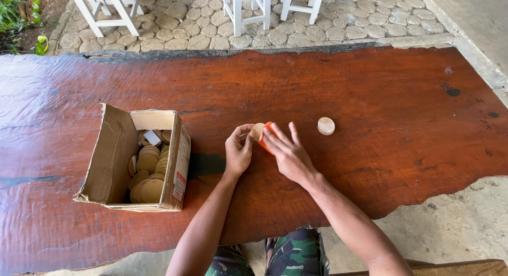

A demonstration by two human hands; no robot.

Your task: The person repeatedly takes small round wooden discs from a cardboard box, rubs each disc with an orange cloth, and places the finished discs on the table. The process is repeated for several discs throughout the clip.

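Both hands are at work over the middle of the red wooden bench. The left hand pinches a pale round disc by its edge, fingers curled about it, and holds it just above the bench top. The right hand presses an orange pad against the disc's face, fingers laid flat and slightly spread over the pad; most of the pad is hidden beneath them, so its shape cannot be told. The step in hand appears to be rubbing or smoothing the disc's face. In my judgement it is done well by keeping the left pinch at the rim only, so the face stays free, by holding the pad flat rather than tilted so that pressure is even, and by turning the disc in the pinch between passes so that no part is missed. The hold is narrow, and a hard push could lever the disc out of it. Count: one disc in hand; one more disc lying flat on the bench, near the right hand but apart from it; one open cardboard box to the left, holding many like discs stacked and leaning, too overlapped to number; one orange pad. At the far edge, on cobbles, stand white stools, three partly in view.
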